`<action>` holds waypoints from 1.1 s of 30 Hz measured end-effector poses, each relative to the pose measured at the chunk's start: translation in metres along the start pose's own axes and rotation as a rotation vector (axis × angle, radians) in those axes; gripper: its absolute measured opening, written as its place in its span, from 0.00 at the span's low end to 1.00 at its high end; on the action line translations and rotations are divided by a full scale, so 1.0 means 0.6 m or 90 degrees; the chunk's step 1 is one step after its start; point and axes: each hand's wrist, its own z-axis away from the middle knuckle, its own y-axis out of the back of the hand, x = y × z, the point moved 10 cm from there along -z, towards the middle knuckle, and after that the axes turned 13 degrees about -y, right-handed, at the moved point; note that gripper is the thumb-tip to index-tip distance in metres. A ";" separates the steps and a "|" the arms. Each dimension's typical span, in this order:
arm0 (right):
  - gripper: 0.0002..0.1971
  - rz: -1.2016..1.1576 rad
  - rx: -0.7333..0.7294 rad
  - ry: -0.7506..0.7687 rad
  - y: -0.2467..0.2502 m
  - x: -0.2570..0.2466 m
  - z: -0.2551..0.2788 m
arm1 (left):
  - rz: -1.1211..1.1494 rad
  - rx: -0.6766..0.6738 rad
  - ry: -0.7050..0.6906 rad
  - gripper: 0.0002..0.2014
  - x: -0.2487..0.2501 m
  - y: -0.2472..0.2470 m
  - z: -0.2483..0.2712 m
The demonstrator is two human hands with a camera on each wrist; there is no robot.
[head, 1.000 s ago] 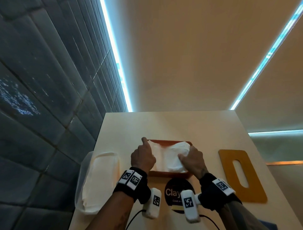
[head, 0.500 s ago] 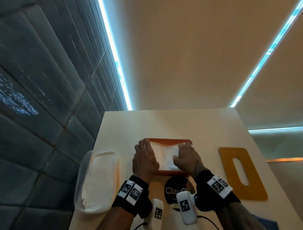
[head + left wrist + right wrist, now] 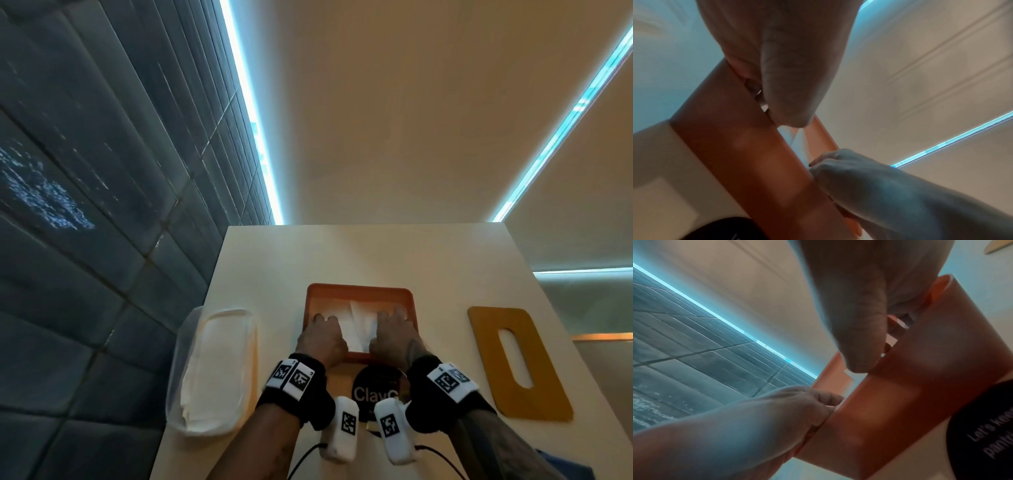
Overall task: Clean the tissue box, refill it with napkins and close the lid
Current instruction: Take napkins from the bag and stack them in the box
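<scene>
The orange tissue box (image 3: 359,290) stands open in the middle of the table, with white napkins (image 3: 359,320) lying flat inside it. My left hand (image 3: 322,339) and right hand (image 3: 394,334) reach over the near wall side by side. Their fingers lie stretched out on the napkins and press them down. In the left wrist view my thumb (image 3: 789,81) sits at the rim above the box wall (image 3: 735,146), and a strip of napkins (image 3: 797,141) shows inside. The yellow slotted lid (image 3: 517,363) lies flat on the table to the right of the box.
A clear plastic pack of white napkins (image 3: 219,370) lies at the table's left edge, against the dark tiled wall (image 3: 102,205). A black round label (image 3: 376,390) is on the box's near wall. Bare tabletop (image 3: 359,253) stretches beyond the box.
A second ago the napkins bulged above the rim between my hands. Both hands have since pushed forward and down, and the napkins now lie flat inside the box.
</scene>
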 end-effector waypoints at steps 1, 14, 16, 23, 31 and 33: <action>0.28 -0.008 0.002 0.012 0.001 -0.001 -0.003 | 0.001 -0.008 -0.007 0.19 0.000 -0.001 -0.002; 0.14 -0.366 -0.145 0.394 -0.014 -0.297 0.214 | 0.334 0.324 0.291 0.22 -0.293 0.106 0.242; 0.17 -0.308 -0.237 0.399 -0.093 -0.351 0.236 | 0.341 0.269 0.330 0.25 -0.330 0.080 0.257; 0.17 -0.181 -0.204 0.233 -0.163 -0.361 0.183 | 0.257 0.200 0.343 0.21 -0.387 0.038 0.259; 0.08 -0.403 -0.339 0.107 -0.203 -0.354 0.145 | 0.207 0.175 0.344 0.27 -0.393 0.026 0.246; 0.09 -0.459 -0.367 0.079 -0.212 -0.356 0.136 | 0.202 0.170 0.348 0.28 -0.388 0.028 0.247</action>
